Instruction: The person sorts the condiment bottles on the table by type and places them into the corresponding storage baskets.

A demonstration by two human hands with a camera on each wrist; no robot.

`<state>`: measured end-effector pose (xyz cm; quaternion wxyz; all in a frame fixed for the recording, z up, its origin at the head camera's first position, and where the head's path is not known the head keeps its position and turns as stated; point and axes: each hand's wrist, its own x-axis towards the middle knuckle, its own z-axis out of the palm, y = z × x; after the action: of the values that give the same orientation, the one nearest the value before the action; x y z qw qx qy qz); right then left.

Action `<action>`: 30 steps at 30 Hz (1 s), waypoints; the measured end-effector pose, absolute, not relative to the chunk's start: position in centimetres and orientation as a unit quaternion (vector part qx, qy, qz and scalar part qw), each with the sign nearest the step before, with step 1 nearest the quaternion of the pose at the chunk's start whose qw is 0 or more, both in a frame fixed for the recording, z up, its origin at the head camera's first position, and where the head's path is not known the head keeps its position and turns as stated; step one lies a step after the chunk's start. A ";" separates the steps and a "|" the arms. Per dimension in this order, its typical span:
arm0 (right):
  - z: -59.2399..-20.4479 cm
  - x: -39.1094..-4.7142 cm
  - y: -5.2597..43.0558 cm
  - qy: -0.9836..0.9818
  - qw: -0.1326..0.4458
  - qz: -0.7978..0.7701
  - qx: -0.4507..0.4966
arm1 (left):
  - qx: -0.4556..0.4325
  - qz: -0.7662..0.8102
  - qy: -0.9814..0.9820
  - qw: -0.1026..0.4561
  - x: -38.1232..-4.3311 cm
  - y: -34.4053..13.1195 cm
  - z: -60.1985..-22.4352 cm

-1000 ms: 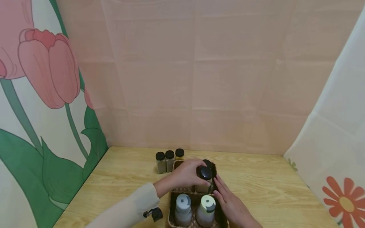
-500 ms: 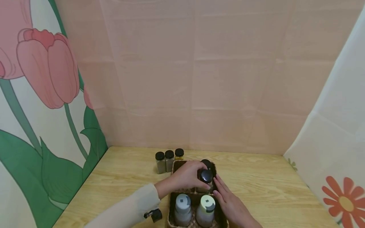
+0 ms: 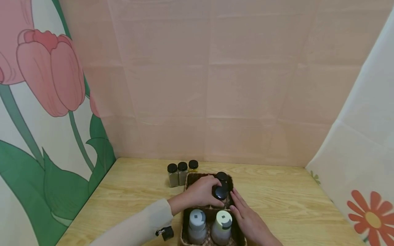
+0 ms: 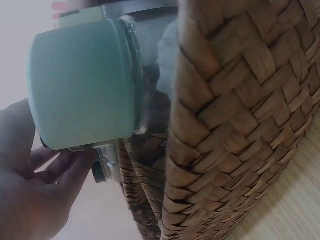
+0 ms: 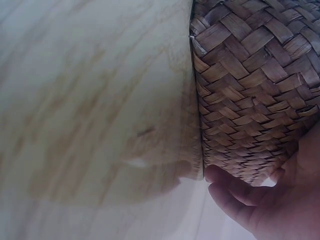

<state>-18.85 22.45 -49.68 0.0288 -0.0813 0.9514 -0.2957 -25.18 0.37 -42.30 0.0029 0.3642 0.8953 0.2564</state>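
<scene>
My left hand grips a jar with a black lid, low in the back right part of a brown woven basket. Right behind it shows another black lid. The jar's body is mostly hidden by my fingers and the basket. My right hand rests against the basket's right side, fingers straight along the woven wall. In the basket's front part stand a bottle with a pale blue cap and one with a pale yellow-green cap.
Three spice jars with black lids stand on the wooden table, behind the basket's back left corner. A pinkish cloth hangs at the back, with a tulip-print cloth on the left and a flower-print one on the right.
My left hand has lowered the black-lidded jar a little, toward me, inside the back right of the basket. The right hand stays at the basket's side.
</scene>
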 end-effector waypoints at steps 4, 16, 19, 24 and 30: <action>-49.7 -18.8 22.4 0.953 0.027 -0.292 -0.080 | 0.362 0.250 0.898 0.000 -25.2 0.4 -42.5; -49.5 -18.8 22.4 0.951 0.028 -0.297 -0.077 | 0.344 0.232 0.910 0.012 -25.2 0.8 -43.1; -49.5 -18.8 22.3 0.952 0.028 -0.296 -0.076 | 0.342 0.223 0.913 0.012 -25.2 0.9 -43.3; -49.5 -18.7 22.3 0.953 0.026 -0.293 -0.077 | 0.338 0.204 0.919 0.012 -25.2 1.1 -43.5; -49.5 -18.6 22.3 0.953 0.021 -0.294 -0.078 | 0.326 0.187 0.926 0.020 -25.0 1.3 -43.7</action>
<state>-18.63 22.32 -49.50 0.0213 -0.0778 0.9525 -0.2936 -25.01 1.33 -43.67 0.0202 0.3263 0.9265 0.1865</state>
